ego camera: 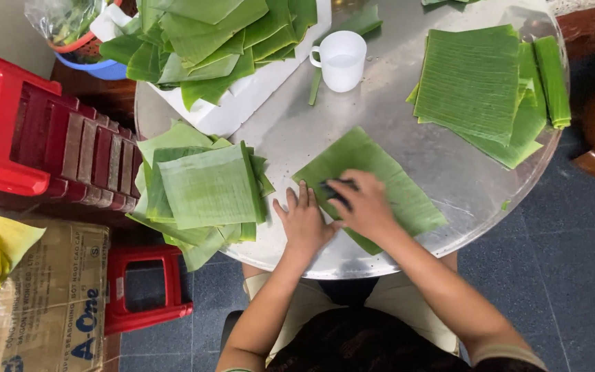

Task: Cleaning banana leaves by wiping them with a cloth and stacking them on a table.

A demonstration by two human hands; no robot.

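The right hand [365,204] presses a small dark object [337,191], fingers curled over it, onto a flat green banana-leaf square [373,172] lying at the near edge of the round, shiny metal table [352,131]. The left hand [304,222] lies flat with fingers spread, steadying the leaf's near corner. A stack of cut leaf pieces [204,189] sits just to the left, another stack [476,86] lies across the table, and a white plastic mug [342,60] stands behind.
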